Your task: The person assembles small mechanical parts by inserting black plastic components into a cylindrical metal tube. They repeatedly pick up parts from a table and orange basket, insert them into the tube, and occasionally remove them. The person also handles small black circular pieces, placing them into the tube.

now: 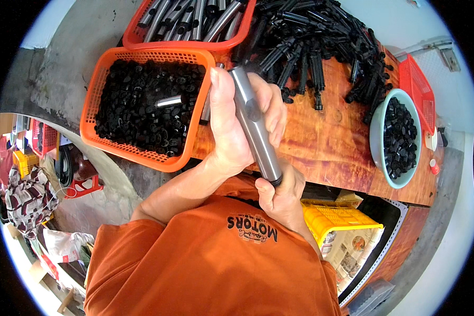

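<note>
A shiny silver metal tube (259,139) slants across the middle of the view, its upper end leaning left. My left hand (226,129) is closed around its upper part, thumb on one side and fingers on the other. At the lower end, a dark end piece (275,181) sits between the thumb and fingers of my right hand (286,197). Just left of my hands, an orange basket (89,126) holds many small black parts (137,105), with a short silver tube (169,101) lying on top. Part of another tube shows behind my left hand.
Behind stands a red basket (189,45) of silver tubes. Black rod-like parts (316,47) are heaped on the wooden table (321,147). To the right are a pale bowl (375,134) of black pieces and a red basket (422,89). A yellow crate (342,218) sits below the table edge.
</note>
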`<state>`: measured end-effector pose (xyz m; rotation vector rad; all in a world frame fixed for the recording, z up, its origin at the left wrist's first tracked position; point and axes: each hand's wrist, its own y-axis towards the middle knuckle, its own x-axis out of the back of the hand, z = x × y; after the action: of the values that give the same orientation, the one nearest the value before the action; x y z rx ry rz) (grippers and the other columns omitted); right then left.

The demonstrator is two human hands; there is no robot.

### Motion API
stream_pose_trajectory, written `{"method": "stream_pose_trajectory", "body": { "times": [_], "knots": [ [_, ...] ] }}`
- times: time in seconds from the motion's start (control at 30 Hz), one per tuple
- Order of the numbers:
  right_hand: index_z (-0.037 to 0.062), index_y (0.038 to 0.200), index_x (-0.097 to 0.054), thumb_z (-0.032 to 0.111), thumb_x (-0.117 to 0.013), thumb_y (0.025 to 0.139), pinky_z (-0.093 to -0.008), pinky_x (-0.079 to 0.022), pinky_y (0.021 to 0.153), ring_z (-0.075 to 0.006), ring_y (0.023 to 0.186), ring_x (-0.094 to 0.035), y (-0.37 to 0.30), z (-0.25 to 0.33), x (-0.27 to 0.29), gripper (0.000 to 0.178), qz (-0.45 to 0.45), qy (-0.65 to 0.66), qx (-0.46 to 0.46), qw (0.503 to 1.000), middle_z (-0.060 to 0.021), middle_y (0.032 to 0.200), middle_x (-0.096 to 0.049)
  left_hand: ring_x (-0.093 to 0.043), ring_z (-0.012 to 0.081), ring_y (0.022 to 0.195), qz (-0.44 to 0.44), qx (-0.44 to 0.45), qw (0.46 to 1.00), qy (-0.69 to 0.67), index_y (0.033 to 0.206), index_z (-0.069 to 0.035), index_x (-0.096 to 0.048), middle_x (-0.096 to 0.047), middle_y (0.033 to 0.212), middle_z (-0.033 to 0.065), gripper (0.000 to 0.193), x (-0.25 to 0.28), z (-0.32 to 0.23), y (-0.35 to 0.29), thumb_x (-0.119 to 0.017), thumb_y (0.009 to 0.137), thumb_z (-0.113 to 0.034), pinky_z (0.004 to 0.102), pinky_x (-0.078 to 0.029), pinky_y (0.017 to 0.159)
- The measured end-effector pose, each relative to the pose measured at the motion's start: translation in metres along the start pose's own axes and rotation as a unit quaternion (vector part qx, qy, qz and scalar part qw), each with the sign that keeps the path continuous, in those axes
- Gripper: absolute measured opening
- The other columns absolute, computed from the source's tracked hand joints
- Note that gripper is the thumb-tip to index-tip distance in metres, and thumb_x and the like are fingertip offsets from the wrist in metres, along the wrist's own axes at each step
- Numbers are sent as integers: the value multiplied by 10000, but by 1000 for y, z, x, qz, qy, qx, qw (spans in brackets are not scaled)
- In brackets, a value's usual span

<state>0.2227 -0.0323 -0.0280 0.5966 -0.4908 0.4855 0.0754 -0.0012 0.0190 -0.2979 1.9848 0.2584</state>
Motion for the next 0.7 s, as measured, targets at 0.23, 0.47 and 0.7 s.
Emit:
{"method": "stream_pose_trajectory", "body": {
  "times": [0.23, 0.47, 0.7],
  "knots": [
    [10, 756, -479, 489, -687, 809, -394, -401, 459, -312, 492, -516, 7, -2, 5, 525, -16, -50, -9, 999, -124, 579, -467, -455, 163, 414, -52, 17, 998, 18, 686, -98, -436, -446, 524, 50, 695, 7, 5, 9, -285, 881, -749, 270, -393, 378],
    [14, 746, -478, 490, -677, 817, -391, -388, 456, -308, 481, -495, 11, -8, 3, 521, -15, -9, -16, 1000, -114, 580, -457, -484, 177, 479, -116, 22, 990, 80, 785, -97, -484, -476, 568, 48, 720, 3, 9, -3, -250, 869, -772, 290, -414, 437],
    [-25, 1033, -507, 639, -503, 870, -394, -448, 599, -266, 718, -571, -1, -17, 3, 684, -94, 102, 4, 990, -142, 814, -547, -456, 176, 465, -117, 76, 989, 44, 767, -114, -484, -445, 560, 33, 702, 7, 4, -5, -266, 866, -774, 293, -363, 427]
  ]
}}
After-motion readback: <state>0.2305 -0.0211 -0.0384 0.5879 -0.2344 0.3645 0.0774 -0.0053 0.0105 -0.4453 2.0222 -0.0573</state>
